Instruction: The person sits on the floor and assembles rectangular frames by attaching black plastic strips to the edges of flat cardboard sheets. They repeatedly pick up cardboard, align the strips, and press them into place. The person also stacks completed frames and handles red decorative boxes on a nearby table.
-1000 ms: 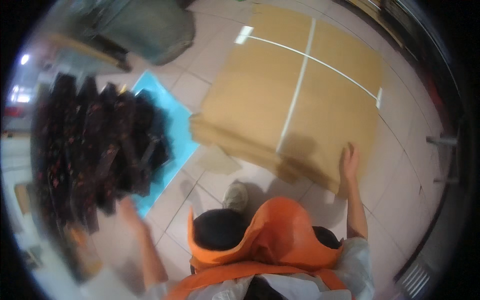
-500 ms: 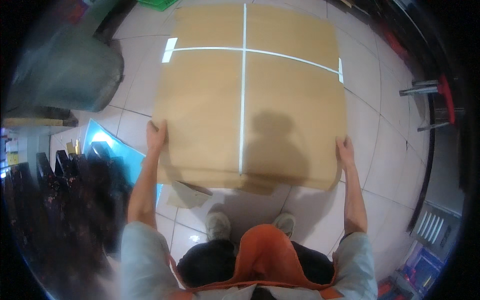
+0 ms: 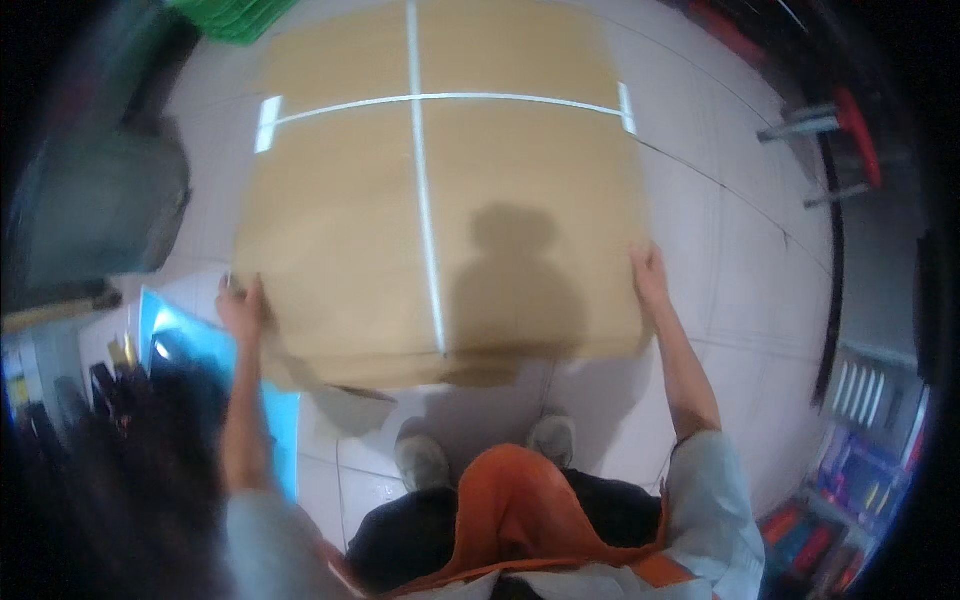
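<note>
A large flat brown cardboard package [image 3: 340,220] is held out in front of me, crossed by white straps [image 3: 416,150] that meet in its far half. White pieces lie under the strap at its left and right edges. My left hand [image 3: 241,303] grips the left edge near the close corner, fingers partly under the board. My right hand [image 3: 649,277] holds the right edge, thumb on top and the other fingers hidden beneath. A loose cardboard flap [image 3: 345,408] hangs below the near left edge.
Light floor tiles [image 3: 740,290] surround the package. A grey-green rounded bulk [image 3: 110,210] stands at left, near a shiny blue sheet [image 3: 285,440] and blurred dark objects [image 3: 150,470]. Green crates [image 3: 230,15] are at far left, a red stool [image 3: 858,140] at right, and a vented grey panel [image 3: 868,390] lower right.
The package has shifted left in view and tilted slightly, its left side nearer me. Both hands keep their hold; the left sits lower and the right a little higher.
</note>
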A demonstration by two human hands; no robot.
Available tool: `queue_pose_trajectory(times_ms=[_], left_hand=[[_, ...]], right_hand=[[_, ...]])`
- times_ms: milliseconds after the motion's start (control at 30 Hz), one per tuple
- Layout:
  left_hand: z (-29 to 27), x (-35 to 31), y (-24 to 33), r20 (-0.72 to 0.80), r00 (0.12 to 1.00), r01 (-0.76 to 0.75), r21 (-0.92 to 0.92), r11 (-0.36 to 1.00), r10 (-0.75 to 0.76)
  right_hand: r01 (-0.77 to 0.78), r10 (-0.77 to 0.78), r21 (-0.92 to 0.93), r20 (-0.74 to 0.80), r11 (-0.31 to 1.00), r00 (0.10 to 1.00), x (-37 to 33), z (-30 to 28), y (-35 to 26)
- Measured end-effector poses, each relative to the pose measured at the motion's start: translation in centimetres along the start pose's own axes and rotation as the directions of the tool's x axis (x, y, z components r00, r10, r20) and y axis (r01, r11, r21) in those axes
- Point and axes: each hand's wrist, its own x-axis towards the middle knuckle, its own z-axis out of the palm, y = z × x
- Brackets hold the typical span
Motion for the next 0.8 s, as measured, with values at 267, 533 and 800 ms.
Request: queue_pose_trajectory(times_ms=[267, 533, 800], left_hand=[[3.8, -7.0, 9.2, -0.03, 0.771, -0.633, 0.077, 0.77, 0.636], [7.5, -8.9, 29.8, 0.17, 0.473, -0.792, -0.347, 0.502, 0.864], [17.7, -5.7, 48.4, 0.043, 0.359, -0.873, -0.337, 0.352, 0.932]], right_hand=[[0.556, -0.606, -0.557, 0.113, 0.617, 0.787, -0.7, 4.8, -10.5], [0.282, -0.506, -0.677, -0.153, 0.679, 0.849, 11.2, 7.9, -13.0], [0.276, -0.458, -0.616, -0.156, 0.738, 0.875, 13.1, 7.9, -13.2]])
